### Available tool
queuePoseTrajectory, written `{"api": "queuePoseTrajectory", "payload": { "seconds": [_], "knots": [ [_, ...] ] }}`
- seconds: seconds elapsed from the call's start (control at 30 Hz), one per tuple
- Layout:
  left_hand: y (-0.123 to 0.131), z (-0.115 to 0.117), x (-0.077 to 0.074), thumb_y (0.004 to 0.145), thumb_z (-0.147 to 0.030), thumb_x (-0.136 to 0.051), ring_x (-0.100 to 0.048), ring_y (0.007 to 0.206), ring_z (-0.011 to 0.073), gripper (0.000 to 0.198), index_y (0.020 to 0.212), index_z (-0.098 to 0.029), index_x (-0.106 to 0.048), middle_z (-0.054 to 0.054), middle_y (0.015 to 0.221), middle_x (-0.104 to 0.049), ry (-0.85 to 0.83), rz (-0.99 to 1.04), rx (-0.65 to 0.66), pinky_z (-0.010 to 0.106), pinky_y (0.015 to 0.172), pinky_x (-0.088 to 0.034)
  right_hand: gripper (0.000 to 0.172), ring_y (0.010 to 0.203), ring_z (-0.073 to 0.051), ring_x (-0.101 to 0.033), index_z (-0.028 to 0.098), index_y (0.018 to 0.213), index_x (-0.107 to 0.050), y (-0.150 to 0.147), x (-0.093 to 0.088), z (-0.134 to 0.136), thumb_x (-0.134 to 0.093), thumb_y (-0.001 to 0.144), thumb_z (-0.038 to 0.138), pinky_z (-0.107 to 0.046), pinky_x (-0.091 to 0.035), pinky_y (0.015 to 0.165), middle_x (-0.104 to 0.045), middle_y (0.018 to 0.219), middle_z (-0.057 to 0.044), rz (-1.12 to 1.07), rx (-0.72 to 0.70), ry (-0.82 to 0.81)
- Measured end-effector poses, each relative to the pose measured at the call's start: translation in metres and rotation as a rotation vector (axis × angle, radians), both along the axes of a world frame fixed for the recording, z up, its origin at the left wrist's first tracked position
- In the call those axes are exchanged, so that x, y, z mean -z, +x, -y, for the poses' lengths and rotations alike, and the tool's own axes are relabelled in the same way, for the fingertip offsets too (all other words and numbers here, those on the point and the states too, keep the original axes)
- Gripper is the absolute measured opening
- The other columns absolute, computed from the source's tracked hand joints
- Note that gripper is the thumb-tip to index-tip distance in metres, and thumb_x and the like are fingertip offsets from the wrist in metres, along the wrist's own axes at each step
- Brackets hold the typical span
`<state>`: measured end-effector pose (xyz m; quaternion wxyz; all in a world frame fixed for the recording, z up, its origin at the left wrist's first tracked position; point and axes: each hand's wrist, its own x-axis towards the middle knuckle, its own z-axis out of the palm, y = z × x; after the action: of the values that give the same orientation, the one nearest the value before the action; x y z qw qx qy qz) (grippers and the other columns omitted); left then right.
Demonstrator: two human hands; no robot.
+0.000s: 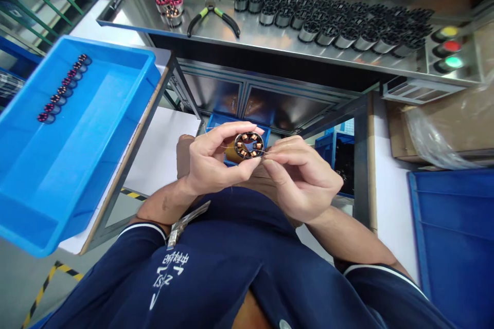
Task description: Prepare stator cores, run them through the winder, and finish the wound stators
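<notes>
Between the thumb and fingers of my left hand (216, 157) is a motor stator (236, 147), a black ring with several copper windings facing up at me. Thin wire ends stick out from it on both sides. My right hand (303, 172) pinches a fine wire (266, 152) at the stator's right edge, thumb against forefinger. The stator's far side and base are partly covered by my left fingers. Both hands are in front of my torso, above my lap.
Rows of black-topped stators (347, 36) stand on the metal bench (135, 15), with pliers (211, 13) and a few wound stators (172, 18) to their left. A blue tray (96, 113) on my left holds a line of wound stators (64, 90). Buttons (451, 49) sit at the bench's right end.
</notes>
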<state>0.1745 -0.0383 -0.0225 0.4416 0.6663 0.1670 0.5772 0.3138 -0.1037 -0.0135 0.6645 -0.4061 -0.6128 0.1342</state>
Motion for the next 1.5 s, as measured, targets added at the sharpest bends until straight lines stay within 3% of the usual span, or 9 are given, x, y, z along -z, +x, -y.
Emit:
{"api": "queuePoseTrajectory", "payload": {
  "seconds": [0.17, 0.37, 0.5, 0.73, 0.83, 1.0, 1.23, 1.4, 1.5],
  "knots": [
    [-0.001, 0.001, -0.003, 0.077, -0.025, -0.08, -0.075, 0.09, 0.0164, 0.037, 0.113, -0.023, -0.072, 0.004, 0.101, -0.078, -0.054, -0.022, 0.043, 0.027, 0.081, -0.063, 0.014, 0.072, -0.019, -0.068, 0.027, 0.094, -0.073, 0.017, -0.003, -0.009, -0.076, 0.081, 0.02, -0.038, -0.056, 0.066, -0.072, 0.08, -0.002, 0.083, -0.054, 0.032],
    [-0.003, 0.0, -0.009, 0.071, -0.043, -0.085, -0.074, 0.074, 0.0158, 0.038, 0.101, -0.023, -0.074, 0.002, 0.087, -0.078, -0.39, -0.05, 0.313, 0.025, 0.067, -0.061, 0.018, 0.079, -0.02, -0.066, 0.03, 0.087, -0.077, 0.046, -0.025, -0.028, -0.083, 0.077, 0.044, -0.041, -0.057, 0.07, -0.072, 0.09, -0.003, 0.304, -0.251, -0.073],
    [-0.003, -0.001, -0.01, 0.068, -0.043, -0.087, -0.072, 0.067, 0.0146, 0.036, 0.096, -0.022, -0.076, 0.001, 0.079, -0.076, -0.492, -0.07, 0.444, 0.025, 0.06, -0.058, 0.012, 0.08, -0.018, -0.065, 0.032, 0.082, -0.077, 0.047, -0.032, -0.034, -0.079, 0.082, 0.044, -0.039, -0.057, 0.071, -0.071, 0.089, -0.001, 0.355, -0.387, -0.019],
    [-0.003, -0.005, -0.011, 0.069, -0.044, -0.086, -0.075, 0.072, 0.0187, 0.037, 0.098, -0.023, -0.076, 0.003, 0.085, -0.078, -0.597, -0.084, 0.541, 0.032, 0.068, -0.062, 0.014, 0.07, -0.019, -0.064, 0.035, 0.071, -0.074, 0.042, -0.026, -0.02, -0.08, 0.08, 0.044, -0.04, -0.056, 0.067, -0.069, 0.071, 0.001, 0.387, -0.123, 0.017],
    [0.0, -0.004, -0.013, 0.071, -0.039, -0.087, -0.076, 0.08, 0.018, 0.036, 0.101, -0.024, -0.076, 0.003, 0.092, -0.079, -0.519, -0.013, 0.478, 0.028, 0.072, -0.064, 0.012, 0.071, -0.018, -0.065, 0.035, 0.08, -0.073, 0.037, -0.019, -0.011, -0.082, 0.08, 0.026, -0.037, -0.056, 0.067, -0.07, 0.073, 0.002, 0.409, 0.03, 0.188],
    [0.008, 0.001, -0.011, 0.073, -0.028, -0.086, -0.075, 0.094, 0.0178, 0.042, 0.112, -0.025, -0.072, 0.004, 0.106, -0.078, -0.153, 0.031, 0.166, 0.029, 0.084, -0.064, 0.018, 0.069, -0.019, -0.064, 0.034, 0.096, -0.073, 0.021, -0.003, -0.009, -0.075, 0.084, 0.021, -0.039, -0.057, 0.063, -0.073, 0.082, -0.001, 0.381, 0.308, 0.339],
    [0.011, 0.002, -0.008, 0.076, -0.032, -0.085, -0.073, 0.105, 0.0215, 0.042, 0.113, -0.027, -0.066, 0.005, 0.111, -0.076, 0.004, 0.034, 0.014, 0.034, 0.088, -0.063, 0.023, 0.071, -0.018, -0.067, 0.031, 0.103, -0.074, 0.002, 0.004, -0.007, -0.073, 0.085, 0.016, -0.037, -0.055, 0.063, -0.073, 0.085, -0.001, 0.214, 0.373, 0.304],
    [0.012, 0.005, -0.002, 0.08, -0.046, -0.079, -0.071, 0.11, 0.0206, 0.044, 0.115, -0.027, -0.06, 0.003, 0.115, -0.074, 0.003, -0.042, -0.064, 0.031, 0.086, -0.063, 0.008, 0.066, -0.016, -0.064, 0.025, 0.088, -0.07, -0.017, -0.002, -0.009, -0.066, 0.091, 0.019, -0.033, -0.052, 0.06, -0.067, 0.075, 0.0, -0.014, 0.348, 0.147],
    [0.014, 0.007, 0.001, 0.076, -0.046, -0.082, -0.072, 0.109, 0.0217, 0.048, 0.114, -0.027, -0.06, 0.006, 0.12, -0.072, -0.029, 0.014, -0.038, 0.033, 0.087, -0.064, 0.014, 0.066, -0.015, -0.06, 0.022, 0.081, -0.063, -0.024, -0.002, -0.013, -0.061, 0.094, 0.022, -0.033, -0.051, 0.06, -0.062, 0.072, 0.0, -0.116, 0.313, 0.086]
  ]
}}
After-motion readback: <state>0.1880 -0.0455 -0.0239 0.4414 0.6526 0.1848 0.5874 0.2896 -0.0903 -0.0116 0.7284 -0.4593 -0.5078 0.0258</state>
